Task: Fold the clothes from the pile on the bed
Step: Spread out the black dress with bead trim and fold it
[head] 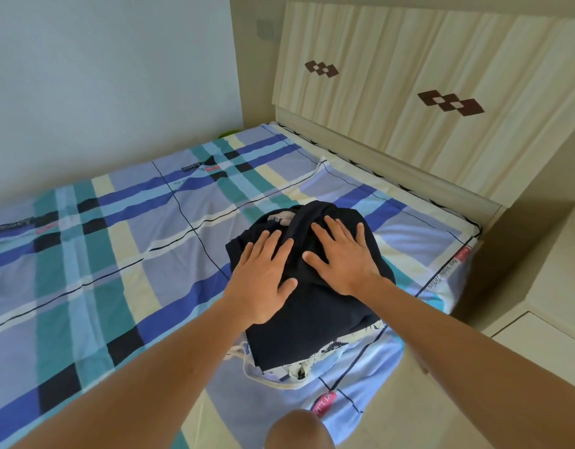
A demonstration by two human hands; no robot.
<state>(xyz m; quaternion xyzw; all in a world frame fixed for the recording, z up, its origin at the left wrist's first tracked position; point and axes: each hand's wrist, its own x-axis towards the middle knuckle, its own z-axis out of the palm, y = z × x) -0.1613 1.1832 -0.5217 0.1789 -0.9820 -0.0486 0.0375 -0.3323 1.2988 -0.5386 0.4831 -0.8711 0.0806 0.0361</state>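
Note:
A dark navy garment point(312, 325) lies folded on top of a small stack near the bed's right corner, its neck label showing at the far end. Under it a white patterned garment point(315, 361) with a drawstring sticks out at the near edge. My left hand point(265, 280) lies flat on the left half of the navy garment, fingers straight and spread. My right hand point(344, 254) presses flat on its right half, fingers spread too. Both palms face down and hold nothing.
The bed point(117, 254) carries a blue, teal and cream plaid sheet, with wide flat space to the left of the stack. A cream headboard point(409, 92) stands behind. A low cream cabinet point(545, 303) is at the right. My knee point(299, 429) shows at the bottom edge.

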